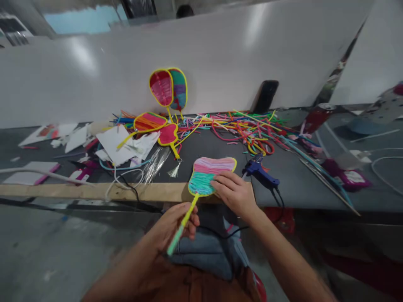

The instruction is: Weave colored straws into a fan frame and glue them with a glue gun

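Both hands are on a hand fan (204,178) made of fuzzy craft stems, with lilac, pink and turquoise bands and a yellow rim. Its handle, yellow turning to mint green at the end, slants down toward me. My left hand (179,218) is closed around that handle. My right hand (234,193) grips the right edge of the fan's head, fingers lying over its face and the thumb hidden. Close to the right hand, a blue glue gun (261,174) lies on the table. Beyond the fan, a small pink fan (168,135) with a tassel (174,170) lies flat.
Loose craft stems (239,128) pile along the white partition (214,63), where more fans (161,87) and a phone (265,96) lean. White papers (115,142) and cables lie left. A soda can (317,117) and a magenta tool (349,176) stand right. A wooden strip (151,192) edges the table.
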Demonstrator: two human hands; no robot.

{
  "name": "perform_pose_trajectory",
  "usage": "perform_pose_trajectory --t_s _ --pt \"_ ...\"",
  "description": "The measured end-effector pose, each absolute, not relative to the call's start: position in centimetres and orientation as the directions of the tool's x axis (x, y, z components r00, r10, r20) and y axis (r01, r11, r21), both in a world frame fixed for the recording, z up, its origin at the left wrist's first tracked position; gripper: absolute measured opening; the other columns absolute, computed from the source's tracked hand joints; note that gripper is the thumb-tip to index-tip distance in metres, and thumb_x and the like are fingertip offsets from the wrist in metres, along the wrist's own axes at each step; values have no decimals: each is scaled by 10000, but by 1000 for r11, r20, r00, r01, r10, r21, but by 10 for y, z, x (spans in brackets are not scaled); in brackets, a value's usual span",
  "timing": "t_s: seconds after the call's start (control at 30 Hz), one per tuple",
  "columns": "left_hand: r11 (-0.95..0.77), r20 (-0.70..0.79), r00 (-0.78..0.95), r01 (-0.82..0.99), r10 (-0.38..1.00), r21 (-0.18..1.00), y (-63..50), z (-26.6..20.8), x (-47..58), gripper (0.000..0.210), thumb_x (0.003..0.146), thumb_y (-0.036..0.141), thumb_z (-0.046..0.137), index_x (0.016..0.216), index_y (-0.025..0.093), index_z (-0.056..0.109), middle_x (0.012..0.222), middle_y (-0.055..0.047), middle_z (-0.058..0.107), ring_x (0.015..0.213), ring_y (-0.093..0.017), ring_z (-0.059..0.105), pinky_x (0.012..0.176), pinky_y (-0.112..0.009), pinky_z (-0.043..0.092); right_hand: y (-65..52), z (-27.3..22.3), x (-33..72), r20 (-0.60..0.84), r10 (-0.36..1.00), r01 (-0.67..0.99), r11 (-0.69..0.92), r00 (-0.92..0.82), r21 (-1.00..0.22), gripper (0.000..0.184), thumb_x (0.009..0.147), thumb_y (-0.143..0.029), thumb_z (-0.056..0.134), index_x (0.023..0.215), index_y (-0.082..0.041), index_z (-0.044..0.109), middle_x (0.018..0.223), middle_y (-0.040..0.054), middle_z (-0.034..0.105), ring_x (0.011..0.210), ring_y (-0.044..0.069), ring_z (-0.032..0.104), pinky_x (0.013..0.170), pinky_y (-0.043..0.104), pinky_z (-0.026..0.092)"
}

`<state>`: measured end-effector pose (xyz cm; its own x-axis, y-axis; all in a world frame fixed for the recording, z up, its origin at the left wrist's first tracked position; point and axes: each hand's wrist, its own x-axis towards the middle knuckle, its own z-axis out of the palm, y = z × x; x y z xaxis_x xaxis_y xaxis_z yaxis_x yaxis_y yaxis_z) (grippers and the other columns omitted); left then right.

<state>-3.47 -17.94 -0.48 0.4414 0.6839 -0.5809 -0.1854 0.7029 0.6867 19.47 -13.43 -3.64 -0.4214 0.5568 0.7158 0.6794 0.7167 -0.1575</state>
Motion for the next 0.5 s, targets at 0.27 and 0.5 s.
perform_pose_trajectory --t_s 0.27,0.5 --pt "717 -614 413 -158 672 679 -188 -41 -28 374 668 411 790 740 144 537 630 -4 631 471 -86 548 456 -195 443 -181 -54 211 533 745 747 603 -402 -279 375 864 -282 635 1227 -191 607 1193 141 640 1197 307 504 973 515 501" --pt "719 -614 412 -168 673 675 -190 -53 -28 428 666 503 781 762 148 561 685 -11 646 521 -109 600 521 -231 503 -201 -67 184 494 775 795 557 -395 -238 378 886 -245 586 1262 -219 586 1244 132 621 1198 316 491 984 547 466"
